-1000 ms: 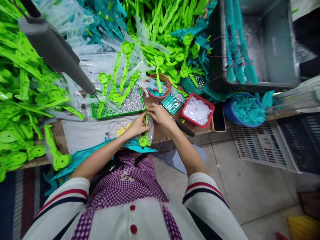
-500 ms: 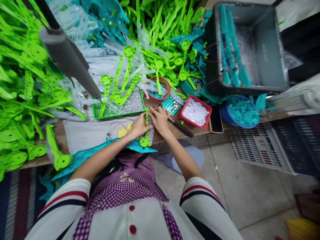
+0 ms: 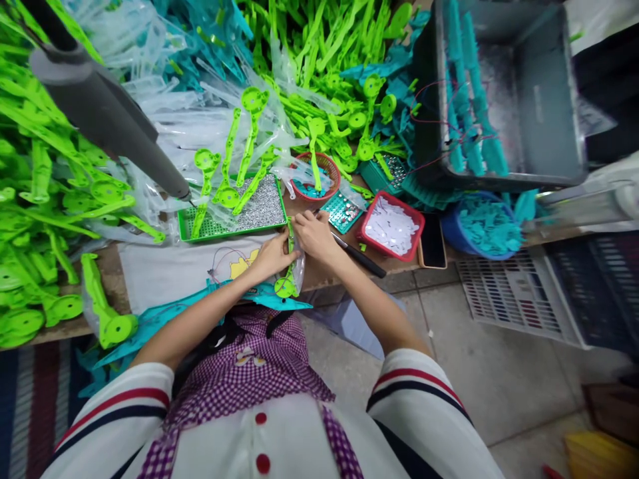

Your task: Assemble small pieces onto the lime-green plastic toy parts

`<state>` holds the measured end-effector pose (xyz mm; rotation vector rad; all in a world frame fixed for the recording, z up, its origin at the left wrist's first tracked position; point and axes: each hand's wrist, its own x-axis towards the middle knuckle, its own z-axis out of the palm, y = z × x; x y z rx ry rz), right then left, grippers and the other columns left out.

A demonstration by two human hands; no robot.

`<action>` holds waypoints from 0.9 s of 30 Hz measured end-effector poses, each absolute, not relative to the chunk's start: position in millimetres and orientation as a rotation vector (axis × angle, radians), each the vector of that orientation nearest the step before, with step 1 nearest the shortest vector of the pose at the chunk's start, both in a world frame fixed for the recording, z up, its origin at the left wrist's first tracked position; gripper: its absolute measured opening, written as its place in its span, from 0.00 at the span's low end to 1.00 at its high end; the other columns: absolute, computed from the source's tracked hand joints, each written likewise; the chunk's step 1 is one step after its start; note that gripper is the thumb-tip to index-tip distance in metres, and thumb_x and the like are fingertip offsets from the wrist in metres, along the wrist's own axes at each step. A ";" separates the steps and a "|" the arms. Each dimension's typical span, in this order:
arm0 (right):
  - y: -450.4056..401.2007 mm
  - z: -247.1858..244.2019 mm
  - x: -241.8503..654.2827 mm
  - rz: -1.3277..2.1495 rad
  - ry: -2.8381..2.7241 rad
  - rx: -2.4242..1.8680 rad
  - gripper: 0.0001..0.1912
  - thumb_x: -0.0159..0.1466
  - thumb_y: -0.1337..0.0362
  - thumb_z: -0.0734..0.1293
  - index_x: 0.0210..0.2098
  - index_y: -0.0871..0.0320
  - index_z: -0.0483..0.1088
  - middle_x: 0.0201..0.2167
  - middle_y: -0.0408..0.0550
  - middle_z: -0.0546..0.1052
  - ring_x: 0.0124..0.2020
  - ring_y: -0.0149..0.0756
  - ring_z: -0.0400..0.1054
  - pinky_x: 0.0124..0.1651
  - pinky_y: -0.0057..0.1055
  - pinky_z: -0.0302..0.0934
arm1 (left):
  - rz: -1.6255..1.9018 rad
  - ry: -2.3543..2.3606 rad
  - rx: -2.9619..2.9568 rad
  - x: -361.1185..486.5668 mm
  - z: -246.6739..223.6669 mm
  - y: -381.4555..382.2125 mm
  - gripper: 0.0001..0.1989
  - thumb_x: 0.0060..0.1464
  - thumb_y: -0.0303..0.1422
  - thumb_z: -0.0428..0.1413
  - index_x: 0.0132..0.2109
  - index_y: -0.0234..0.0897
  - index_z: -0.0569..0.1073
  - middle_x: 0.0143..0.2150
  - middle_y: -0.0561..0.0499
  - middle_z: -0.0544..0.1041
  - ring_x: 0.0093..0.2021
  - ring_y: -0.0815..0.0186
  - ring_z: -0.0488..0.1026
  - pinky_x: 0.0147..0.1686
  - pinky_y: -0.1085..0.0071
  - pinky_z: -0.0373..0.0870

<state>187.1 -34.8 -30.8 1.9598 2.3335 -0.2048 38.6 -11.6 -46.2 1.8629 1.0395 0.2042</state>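
A long lime-green plastic part [image 3: 286,287] with a round end stands between my hands, round end toward me, with a clear plastic piece along its right side. My left hand [image 3: 272,258] grips it from the left, thumb lying across it. My right hand [image 3: 314,234] is closed at the part's far end, fingers bent and fingertips together; whatever they pinch is hidden. Just right of that hand lies a black-handled tool [image 3: 367,260] with a metal shaft. A teal plastic piece [image 3: 269,298] rests at the bench edge below the part.
Beyond my hands sit a green tray [image 3: 264,203] of small metal pieces, a red basket [image 3: 327,163], a teal tray [image 3: 342,211] and a red box [image 3: 394,226] of white pieces. A grey electric screwdriver [image 3: 114,120] hangs at left. Green parts [image 3: 40,193] pile up beyond.
My right hand has shifted slightly at the part's far end, its fingers drawn closer together. My left hand keeps its grip. The view has moved a little.
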 end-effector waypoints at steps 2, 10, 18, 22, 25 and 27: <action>-32.0 -29.4 186.6 -0.217 2.348 1.916 0.16 0.68 0.70 0.55 0.46 0.62 0.72 0.42 0.57 0.73 0.49 0.48 0.57 0.50 0.44 0.43 | 0.177 1.043 1.832 37.8 -46.7 -7.9 0.16 0.50 0.34 0.60 0.47 0.35 0.74 0.23 0.55 0.71 0.27 0.61 0.71 0.29 0.70 0.62; -40.4 -38.6 180.7 -0.332 2.228 2.231 0.21 0.71 0.65 0.52 0.57 0.58 0.68 0.46 0.57 0.74 0.50 0.48 0.59 0.47 0.43 0.46 | 0.238 1.093 1.699 38.1 -52.1 -6.6 0.29 0.47 0.32 0.63 0.56 0.31 0.70 0.26 0.55 0.74 0.29 0.62 0.73 0.33 0.69 0.65; -33.0 -35.3 199.9 -0.228 2.151 3.014 0.22 0.71 0.54 0.53 0.51 0.54 0.75 0.44 0.53 0.74 0.50 0.45 0.63 0.51 0.42 0.49 | 0.250 1.065 1.689 36.7 -55.6 -7.3 0.30 0.47 0.33 0.63 0.57 0.32 0.67 0.28 0.55 0.75 0.32 0.63 0.74 0.34 0.69 0.67; -21.8 -37.3 195.8 -0.227 2.291 2.981 0.22 0.70 0.52 0.56 0.46 0.54 0.77 0.41 0.51 0.76 0.47 0.44 0.65 0.49 0.41 0.51 | 0.183 1.076 1.708 37.8 -49.4 -6.5 0.31 0.50 0.33 0.62 0.60 0.31 0.64 0.32 0.52 0.77 0.35 0.61 0.75 0.35 0.69 0.68; -25.0 -44.2 191.5 -0.277 2.309 2.976 0.20 0.70 0.53 0.57 0.45 0.55 0.77 0.39 0.51 0.77 0.45 0.43 0.67 0.48 0.41 0.51 | 0.130 1.089 1.758 41.1 -44.2 -6.0 0.33 0.51 0.33 0.61 0.62 0.30 0.61 0.35 0.49 0.78 0.38 0.58 0.76 0.38 0.67 0.70; -31.2 -47.1 191.1 -0.297 2.312 2.986 0.19 0.70 0.54 0.58 0.44 0.54 0.78 0.38 0.51 0.77 0.44 0.43 0.68 0.47 0.41 0.51 | 0.096 1.092 1.791 42.8 -40.8 -7.4 0.34 0.52 0.33 0.60 0.63 0.30 0.60 0.37 0.47 0.79 0.39 0.56 0.77 0.40 0.65 0.70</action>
